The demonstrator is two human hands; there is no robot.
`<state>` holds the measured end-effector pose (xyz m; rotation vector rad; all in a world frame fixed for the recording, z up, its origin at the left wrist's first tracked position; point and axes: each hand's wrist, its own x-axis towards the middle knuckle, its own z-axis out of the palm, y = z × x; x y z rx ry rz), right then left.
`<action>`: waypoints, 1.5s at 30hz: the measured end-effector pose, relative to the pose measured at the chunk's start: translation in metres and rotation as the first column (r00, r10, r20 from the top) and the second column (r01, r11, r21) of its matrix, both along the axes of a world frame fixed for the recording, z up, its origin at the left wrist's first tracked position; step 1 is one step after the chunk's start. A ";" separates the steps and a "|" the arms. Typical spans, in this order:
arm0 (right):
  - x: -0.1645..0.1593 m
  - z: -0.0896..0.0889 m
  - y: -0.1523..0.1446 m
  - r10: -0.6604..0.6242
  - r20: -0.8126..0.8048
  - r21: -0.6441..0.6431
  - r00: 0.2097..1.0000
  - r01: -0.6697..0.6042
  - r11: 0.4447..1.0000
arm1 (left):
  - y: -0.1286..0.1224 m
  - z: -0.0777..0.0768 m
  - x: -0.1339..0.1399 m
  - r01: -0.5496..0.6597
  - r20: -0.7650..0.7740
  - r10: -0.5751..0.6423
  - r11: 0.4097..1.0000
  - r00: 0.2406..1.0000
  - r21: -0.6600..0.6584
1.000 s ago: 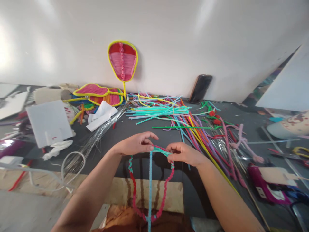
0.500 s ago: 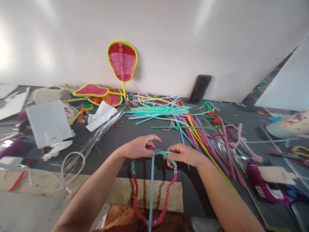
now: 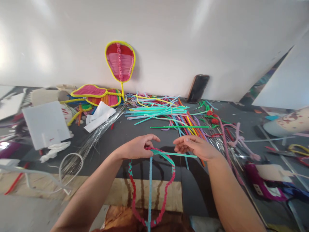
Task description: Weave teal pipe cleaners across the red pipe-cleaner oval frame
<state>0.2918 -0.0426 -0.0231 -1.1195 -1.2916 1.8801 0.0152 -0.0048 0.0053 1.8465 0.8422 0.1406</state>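
Note:
My left hand (image 3: 135, 146) pinches the top of a loop-shaped pipe cleaner frame (image 3: 166, 193), twisted in pink-red and turquoise. A straight light-blue pipe cleaner (image 3: 150, 190) runs down through the middle of the loop. From the pinch, a loose turquoise pipe cleaner (image 3: 180, 155) stretches to the right, its end close to the heel of my right hand (image 3: 193, 146). That hand is raised with its fingers apart and loosely bent, holding nothing that I can see. Whether the strand's tip touches it, I cannot tell.
Behind my hands lie turquoise pipe cleaners (image 3: 156, 111) and other colours. A yellow-edged pink paddle shape (image 3: 120, 62) stands against the white wall, near a leaning phone (image 3: 198, 88). Wires (image 3: 96, 129) lie left; a purple glue gun (image 3: 262, 187) and scissors (image 3: 289, 153) lie right.
My right hand has let go of the frame and moved right, its fingers parting. The loose turquoise strand now sticks out straight to the right. My left hand keeps its pinch.

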 end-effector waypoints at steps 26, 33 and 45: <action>0.004 0.017 -0.004 0.028 0.375 0.176 0.927 -0.101 0.979 | -0.005 0.016 0.020 0.066 -0.213 -0.018 0.974 0.977 0.219; -0.037 0.009 -0.011 0.010 0.491 0.350 0.871 -0.208 0.914 | -0.004 0.016 0.027 0.081 -0.220 -0.034 0.975 0.975 0.209; -0.051 0.022 -0.016 0.068 0.527 0.303 0.847 -0.262 0.916 | 0.012 0.017 -0.023 -0.017 -0.015 0.014 0.980 1.000 -0.201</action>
